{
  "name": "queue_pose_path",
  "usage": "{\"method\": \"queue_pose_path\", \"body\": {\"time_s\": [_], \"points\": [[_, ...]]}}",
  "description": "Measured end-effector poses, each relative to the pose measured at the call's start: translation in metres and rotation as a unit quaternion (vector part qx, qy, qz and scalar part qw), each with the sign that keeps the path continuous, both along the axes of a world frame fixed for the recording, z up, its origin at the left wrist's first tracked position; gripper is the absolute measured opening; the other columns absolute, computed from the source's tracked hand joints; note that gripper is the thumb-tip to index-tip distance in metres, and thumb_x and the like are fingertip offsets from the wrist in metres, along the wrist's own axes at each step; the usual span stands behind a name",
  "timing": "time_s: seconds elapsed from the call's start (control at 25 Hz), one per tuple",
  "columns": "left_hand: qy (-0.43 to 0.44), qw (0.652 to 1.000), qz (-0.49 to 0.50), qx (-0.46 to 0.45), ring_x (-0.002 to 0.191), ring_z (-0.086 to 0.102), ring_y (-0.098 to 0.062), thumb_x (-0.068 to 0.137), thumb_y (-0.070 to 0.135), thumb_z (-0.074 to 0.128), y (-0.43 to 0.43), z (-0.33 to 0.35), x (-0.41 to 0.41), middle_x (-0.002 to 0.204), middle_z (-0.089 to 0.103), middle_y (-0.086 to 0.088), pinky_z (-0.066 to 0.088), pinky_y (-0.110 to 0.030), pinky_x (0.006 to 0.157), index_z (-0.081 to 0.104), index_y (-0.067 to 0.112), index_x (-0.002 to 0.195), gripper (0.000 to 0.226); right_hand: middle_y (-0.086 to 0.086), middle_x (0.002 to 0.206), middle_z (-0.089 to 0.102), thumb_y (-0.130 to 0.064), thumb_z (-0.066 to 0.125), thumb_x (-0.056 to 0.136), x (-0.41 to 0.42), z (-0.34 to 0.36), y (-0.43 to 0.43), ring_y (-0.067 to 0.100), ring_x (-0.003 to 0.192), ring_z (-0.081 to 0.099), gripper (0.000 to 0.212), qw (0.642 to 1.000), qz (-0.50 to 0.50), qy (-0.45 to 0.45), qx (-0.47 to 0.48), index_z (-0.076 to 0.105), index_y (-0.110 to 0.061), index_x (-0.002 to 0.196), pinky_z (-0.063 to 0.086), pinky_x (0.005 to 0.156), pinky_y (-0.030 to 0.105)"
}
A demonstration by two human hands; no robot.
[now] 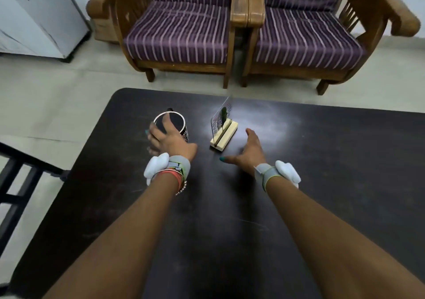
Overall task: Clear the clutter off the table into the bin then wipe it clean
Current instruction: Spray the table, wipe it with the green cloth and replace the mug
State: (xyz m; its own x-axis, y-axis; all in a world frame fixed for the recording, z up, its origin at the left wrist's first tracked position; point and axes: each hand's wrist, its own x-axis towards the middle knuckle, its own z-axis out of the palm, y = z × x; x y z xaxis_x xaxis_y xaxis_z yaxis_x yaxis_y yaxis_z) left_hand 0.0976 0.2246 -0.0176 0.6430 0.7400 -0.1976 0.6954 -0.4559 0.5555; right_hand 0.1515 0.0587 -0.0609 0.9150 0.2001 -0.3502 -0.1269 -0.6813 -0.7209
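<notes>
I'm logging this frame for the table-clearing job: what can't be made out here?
Head view:
- Bin: nowhere in frame.
- Mug: lettering mostly covered by the left hand gripping it.
- Acrylic card: print too small and angled.
- Table: right and near edges cut off by the frame.

Two striped armchairs (181, 34), white appliance (34, 16), perhaps a fridge

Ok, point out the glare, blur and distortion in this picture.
Head view throughout: pale glare washes the dark table beside the card stand; the wide lens bows the armchairs and table edge; the left hand gripping the cup looks slightly smeared.
</notes>
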Motion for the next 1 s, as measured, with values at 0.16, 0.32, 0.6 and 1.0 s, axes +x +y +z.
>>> {"method": "queue_pose_path", "body": {"time_s": [0.16,0.32,0.6,1.0], "points": [[-0.043,0.999,-0.003,0.026,0.144,0.01,-0.036,0.067,0.036,0.083,0.022,-0.027,0.011,0.156,0.007,-0.011,0.026,-0.054,0.111,0.019,0.029,0.147,0.103,0.003,0.163,0.002,-0.043,0.09,0.056,0.027,-0.031,0.016,0.02,0.15,0.0,0.138,0.997,0.032,-0.053,-0.034,-0.003,-0.015,0.154,0.005,0.122,0.042],[-0.09,0.995,-0.007,0.039,0.135,0.034,-0.034,0.067,0.039,0.082,0.035,-0.042,0.013,0.15,0.022,-0.008,0.041,-0.049,0.099,0.019,0.025,0.148,0.103,0.0,0.162,0.012,-0.05,0.088,0.053,0.036,-0.048,0.028,0.019,0.15,0.002,0.141,0.996,0.041,-0.068,-0.036,-0.006,-0.019,0.153,-0.005,0.119,0.047],[-0.101,0.994,-0.011,0.043,0.128,0.045,-0.031,0.067,0.045,0.08,0.039,-0.046,0.014,0.146,0.027,-0.002,0.044,-0.05,0.093,0.021,0.026,0.147,0.102,0.002,0.155,0.024,-0.06,0.081,0.056,0.043,-0.054,0.037,0.022,0.145,0.023,0.132,0.987,0.017,-0.12,-0.108,0.0,-0.024,0.153,-0.002,0.117,0.053],[-0.111,0.993,-0.034,0.028,0.121,0.052,-0.031,0.065,0.041,0.083,0.031,-0.038,0.011,0.143,0.032,0.002,0.045,-0.041,0.093,0.029,0.028,0.144,0.097,0.009,0.147,0.03,-0.057,0.081,0.055,0.009,-0.061,0.022,0.028,0.138,0.03,0.118,0.964,-0.15,-0.194,-0.107,0.023,-0.012,0.147,0.014,0.12,0.043]]}}
